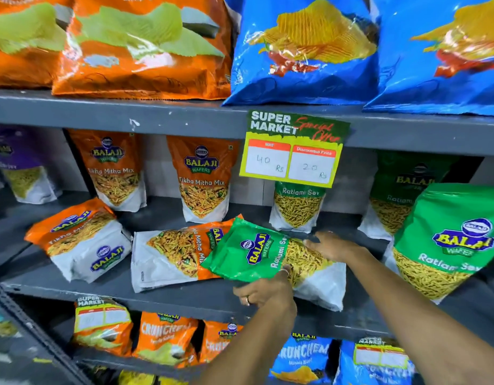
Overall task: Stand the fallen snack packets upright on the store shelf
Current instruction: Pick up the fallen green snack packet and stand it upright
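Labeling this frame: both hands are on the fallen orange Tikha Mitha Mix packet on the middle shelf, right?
Not quite. The head view shows the left hand and right hand on the fallen green Ratlami Sev packet, not an orange one. The fallen orange Tikha Mitha Mix packet lies beside it, partly under it, on the middle shelf.

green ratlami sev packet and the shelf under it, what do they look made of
Green Ratlami Sev packet, held by the left hand and right hand: apparently thin plastic film with a fairly glossy printed surface; it creases, catches light, and a clear window shows the snack inside.
Shelf: probably grey-painted metal, matte, judging by its thin flat edge and small white chips.
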{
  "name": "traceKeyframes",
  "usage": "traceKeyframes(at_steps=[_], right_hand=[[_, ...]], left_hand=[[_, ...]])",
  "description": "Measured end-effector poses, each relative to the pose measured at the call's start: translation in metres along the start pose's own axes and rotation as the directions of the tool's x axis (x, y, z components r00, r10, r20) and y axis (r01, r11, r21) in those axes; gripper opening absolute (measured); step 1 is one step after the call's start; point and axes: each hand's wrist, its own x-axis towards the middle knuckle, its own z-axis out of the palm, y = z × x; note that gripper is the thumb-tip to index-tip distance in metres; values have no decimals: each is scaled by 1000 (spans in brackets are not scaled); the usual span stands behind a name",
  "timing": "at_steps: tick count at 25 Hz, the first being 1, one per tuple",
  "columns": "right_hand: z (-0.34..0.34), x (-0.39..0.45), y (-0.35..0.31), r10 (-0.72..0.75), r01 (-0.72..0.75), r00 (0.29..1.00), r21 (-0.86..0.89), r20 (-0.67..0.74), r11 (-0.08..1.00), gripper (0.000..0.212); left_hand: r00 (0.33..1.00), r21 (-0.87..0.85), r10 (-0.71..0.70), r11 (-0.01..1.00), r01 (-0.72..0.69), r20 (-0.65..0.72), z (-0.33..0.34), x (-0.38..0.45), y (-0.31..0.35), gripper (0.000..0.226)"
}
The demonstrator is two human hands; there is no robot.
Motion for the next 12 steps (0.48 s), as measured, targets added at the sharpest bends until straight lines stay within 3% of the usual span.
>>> traceKeyframes(at_steps=[2,5,12], right_hand=[[5,8,3,22,-24,999,57,29,998,66],[7,9,4,35,-38,998,67,44,997,52],[10,-16,6,64,-56,998,249,-25,967,57]], left_hand=[[982,-60,-120,990,129,143,4,0,-11,105],[916,-26,-158,983,181,369,6,0,-23,82],[843,76,-160,987,141,514,-17,2,-3,34]])
